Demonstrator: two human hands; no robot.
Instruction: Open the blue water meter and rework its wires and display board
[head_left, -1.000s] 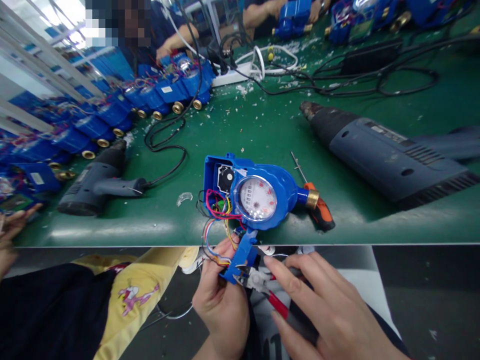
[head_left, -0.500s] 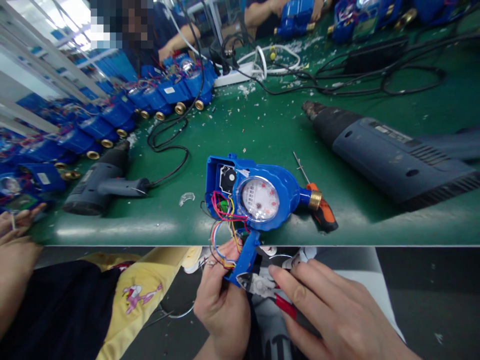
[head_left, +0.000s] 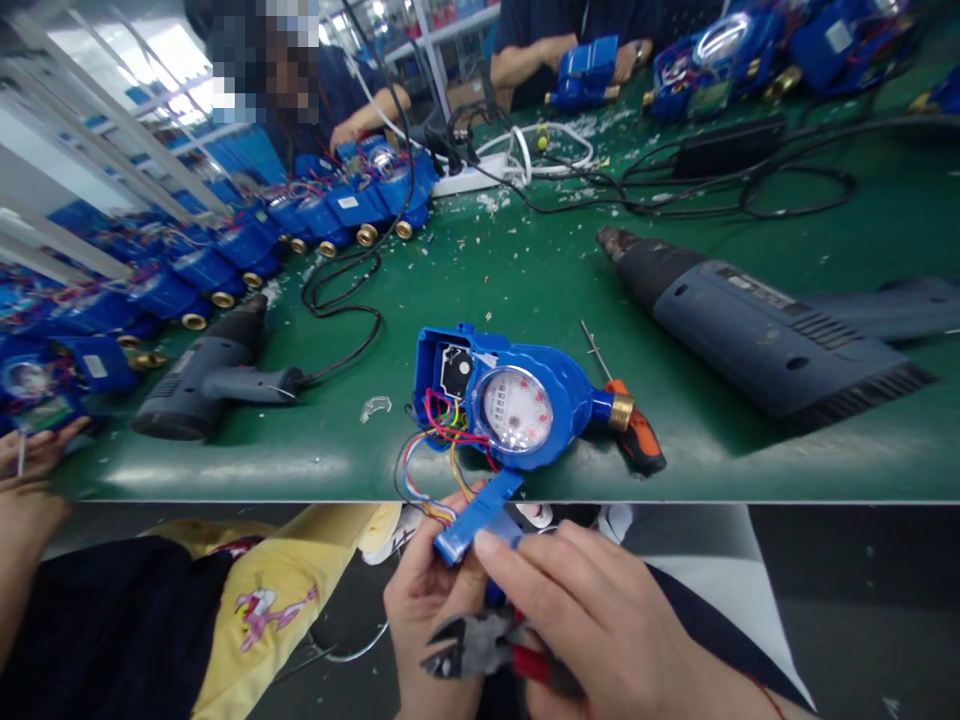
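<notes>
A blue water meter (head_left: 574, 400) with a round dial lies on the green table near its front edge. Coloured wires (head_left: 424, 460) run from its open compartment down to a blue plastic cover (head_left: 480, 515). My left hand (head_left: 431, 590) is closed around this cover just off the table edge. In my right hand (head_left: 600, 610) is a pair of diagonal cutters (head_left: 472, 640) with red handles, jaws apart and pointing left. The right fingertips touch the cover's lower side. An orange and black screwdriver (head_left: 641, 440) lies beside the meter's brass fitting.
One heat gun (head_left: 757, 320) lies at the right, another (head_left: 210, 375) at the left. Rows of blue meters (head_left: 210, 270) line the left side. A white power strip (head_left: 472, 177) and black cables are at the back. Co-workers' hands (head_left: 356, 125) work across the table.
The cover has turned over in my left hand and tilted more. My right hand has moved left onto it, and the cutters have swung down and left, away from the cover.
</notes>
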